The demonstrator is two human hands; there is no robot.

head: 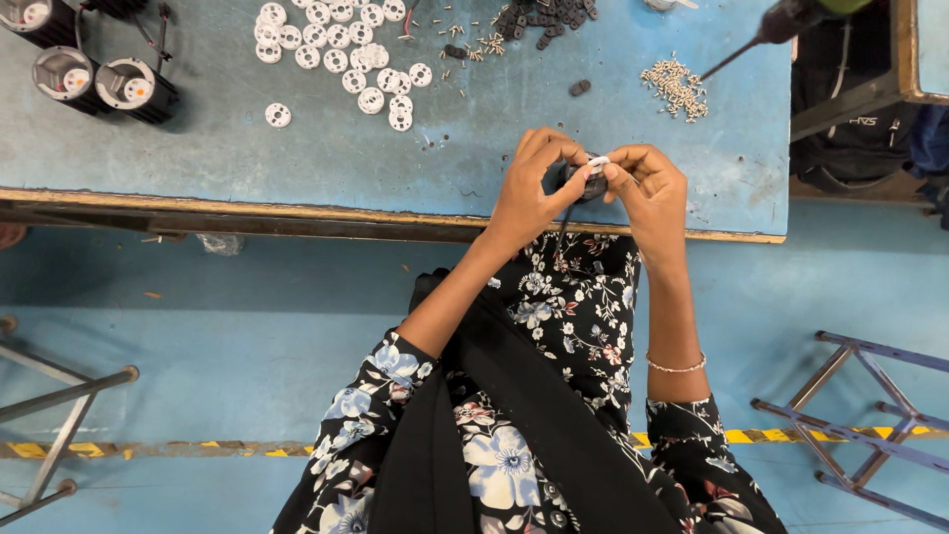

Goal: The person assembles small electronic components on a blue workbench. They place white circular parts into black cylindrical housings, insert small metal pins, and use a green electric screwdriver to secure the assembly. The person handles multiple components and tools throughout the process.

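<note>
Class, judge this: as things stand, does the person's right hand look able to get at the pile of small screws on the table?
Probably yes: the screws lie beyond the right hand with bare table between, but it is busy holding a small black part.

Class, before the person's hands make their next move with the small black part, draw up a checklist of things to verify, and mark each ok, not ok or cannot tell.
1. Small black part held by both hands: ok.
2. Left hand and right hand over the table edge: ok.
3. White piece seated on the part: cannot tell.
4. White discs lying on the table: ok.
5. Pile of small screws on the table: ok.
6. Driver tip clear of the hands: ok.
</note>
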